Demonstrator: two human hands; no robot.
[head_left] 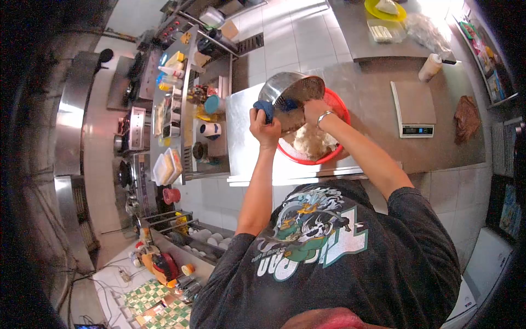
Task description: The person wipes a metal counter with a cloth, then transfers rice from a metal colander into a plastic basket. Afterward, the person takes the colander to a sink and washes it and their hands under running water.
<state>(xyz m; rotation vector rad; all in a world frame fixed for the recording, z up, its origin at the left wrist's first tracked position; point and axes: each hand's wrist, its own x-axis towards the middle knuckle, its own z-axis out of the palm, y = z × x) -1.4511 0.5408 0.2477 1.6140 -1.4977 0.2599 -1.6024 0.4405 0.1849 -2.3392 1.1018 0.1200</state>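
Observation:
A steel pot (298, 82) is tilted on its side over a red plastic basket (344, 107). A lumpy white mass, perhaps cooked rice, (312, 141) lies in the basket below the pot's mouth. My left hand (265, 129) is closed round a folded blue cloth (264, 109) at the pot's near left edge. Inside the pot's mouth is my right hand (316, 112), with a bracelet on the wrist. Its fingers are hidden against the pot's inner side, and I cannot make out anything in them.
A flat scale (415, 109) stands to the right, with a brown crumpled cloth (466, 119) beyond it. A paper roll (430, 68) and a yellow plate (386, 10) are at the back right. Shelves with bottles and tubs (172, 82) line the left.

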